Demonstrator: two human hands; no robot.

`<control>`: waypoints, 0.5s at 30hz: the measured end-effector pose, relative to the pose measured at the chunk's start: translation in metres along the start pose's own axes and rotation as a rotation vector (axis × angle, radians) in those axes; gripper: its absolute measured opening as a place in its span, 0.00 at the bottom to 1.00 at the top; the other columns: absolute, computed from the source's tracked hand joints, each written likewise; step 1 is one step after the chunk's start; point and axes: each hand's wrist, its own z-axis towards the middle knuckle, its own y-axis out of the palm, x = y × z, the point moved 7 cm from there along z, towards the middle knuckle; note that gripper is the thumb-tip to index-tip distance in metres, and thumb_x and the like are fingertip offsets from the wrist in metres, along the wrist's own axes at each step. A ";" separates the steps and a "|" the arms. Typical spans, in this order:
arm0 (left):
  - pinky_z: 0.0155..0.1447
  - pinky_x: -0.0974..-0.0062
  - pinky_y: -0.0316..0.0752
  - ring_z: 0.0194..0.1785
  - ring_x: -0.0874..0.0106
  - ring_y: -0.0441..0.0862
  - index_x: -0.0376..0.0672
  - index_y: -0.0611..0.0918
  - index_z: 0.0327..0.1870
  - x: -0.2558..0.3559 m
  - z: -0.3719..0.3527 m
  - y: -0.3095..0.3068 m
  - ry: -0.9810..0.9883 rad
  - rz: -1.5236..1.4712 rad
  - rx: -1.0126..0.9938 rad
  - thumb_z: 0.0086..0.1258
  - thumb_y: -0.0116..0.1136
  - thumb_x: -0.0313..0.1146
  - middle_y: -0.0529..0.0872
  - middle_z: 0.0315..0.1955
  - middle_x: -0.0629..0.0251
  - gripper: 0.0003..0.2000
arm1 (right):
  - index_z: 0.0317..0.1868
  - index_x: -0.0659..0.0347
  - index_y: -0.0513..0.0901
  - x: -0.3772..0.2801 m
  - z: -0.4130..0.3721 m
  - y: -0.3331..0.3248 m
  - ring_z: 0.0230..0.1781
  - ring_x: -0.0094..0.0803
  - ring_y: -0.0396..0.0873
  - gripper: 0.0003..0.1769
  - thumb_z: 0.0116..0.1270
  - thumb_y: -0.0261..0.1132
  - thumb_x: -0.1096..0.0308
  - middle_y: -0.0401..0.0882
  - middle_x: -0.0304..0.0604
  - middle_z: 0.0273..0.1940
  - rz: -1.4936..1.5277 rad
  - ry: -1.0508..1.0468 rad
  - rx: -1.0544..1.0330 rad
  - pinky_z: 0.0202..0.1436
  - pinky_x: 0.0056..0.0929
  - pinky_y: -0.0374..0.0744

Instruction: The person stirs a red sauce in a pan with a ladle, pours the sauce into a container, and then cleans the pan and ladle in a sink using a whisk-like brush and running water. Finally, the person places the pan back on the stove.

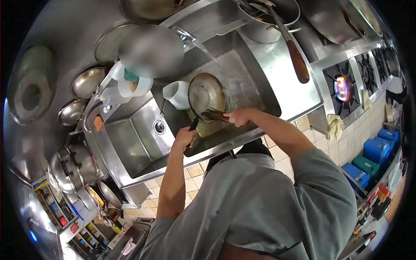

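My left hand (185, 138) is closed around the black handle of a frying pan (207, 91). The pan is tilted over the right sink basin, its inside facing me. In my right hand (243, 117) is a brown scrubbing brush (215, 115), with its dark end against the pan's lower edge. Water runs from the tap (184, 35) into the basin, falling beyond the pan. A white plastic jug (177, 95) lies tilted just left of the pan, close to it.
The left sink basin (134, 141) has a drain. A large pot (271, 17) holding a wooden-handled utensil (297, 60) stands on the right counter. Beyond it a gas burner (341, 89) is lit. White containers (134, 86) and several metal lids or pans line the back left.
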 end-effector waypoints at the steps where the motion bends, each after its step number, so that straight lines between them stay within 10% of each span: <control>1: 0.17 0.70 0.65 0.14 0.74 0.70 0.41 0.77 0.35 0.000 0.001 -0.001 0.022 0.027 -0.012 0.75 0.59 0.33 0.75 0.17 0.67 0.08 | 0.81 0.34 0.60 0.015 0.003 -0.003 0.61 0.49 0.82 0.44 0.67 0.64 0.67 0.82 0.53 0.62 -0.010 -0.004 -0.002 0.64 0.46 0.80; 4: 0.18 0.70 0.66 0.14 0.73 0.71 0.39 0.78 0.37 -0.020 0.005 0.000 0.040 0.101 -0.015 0.78 0.57 0.39 0.76 0.16 0.66 0.12 | 0.82 0.33 0.60 0.022 0.006 -0.042 0.62 0.53 0.80 0.45 0.65 0.65 0.67 0.79 0.57 0.66 0.016 -0.223 0.261 0.67 0.46 0.77; 8: 0.17 0.67 0.68 0.14 0.72 0.73 0.37 0.78 0.38 -0.036 0.004 0.017 -0.013 0.331 0.017 0.81 0.52 0.47 0.75 0.16 0.62 0.19 | 0.83 0.34 0.56 0.020 -0.007 -0.076 0.67 0.53 0.77 0.47 0.65 0.65 0.66 0.74 0.53 0.71 0.037 0.047 0.550 0.69 0.47 0.76; 9: 0.31 0.57 0.79 0.26 0.59 0.85 0.35 0.80 0.45 -0.036 0.004 0.018 -0.068 0.459 0.038 0.82 0.48 0.51 0.84 0.27 0.49 0.23 | 0.83 0.35 0.55 0.021 -0.006 -0.073 0.66 0.54 0.78 0.47 0.66 0.64 0.65 0.75 0.54 0.70 0.116 0.045 0.581 0.69 0.48 0.76; 13: 0.69 0.50 0.70 0.64 0.39 0.76 0.33 0.82 0.55 -0.052 0.036 0.024 0.063 0.701 0.170 0.82 0.42 0.55 0.82 0.57 0.37 0.29 | 0.84 0.41 0.54 0.045 0.089 0.033 0.61 0.51 0.81 0.45 0.69 0.63 0.64 0.81 0.57 0.61 -0.127 0.228 0.359 0.61 0.49 0.80; 15: 0.67 0.50 0.72 0.63 0.39 0.77 0.32 0.82 0.54 -0.057 0.030 0.020 0.058 0.655 0.165 0.82 0.42 0.54 0.83 0.56 0.37 0.29 | 0.84 0.47 0.54 -0.018 0.078 0.048 0.45 0.42 0.85 0.44 0.70 0.63 0.63 0.85 0.52 0.50 0.336 0.072 0.162 0.46 0.45 0.83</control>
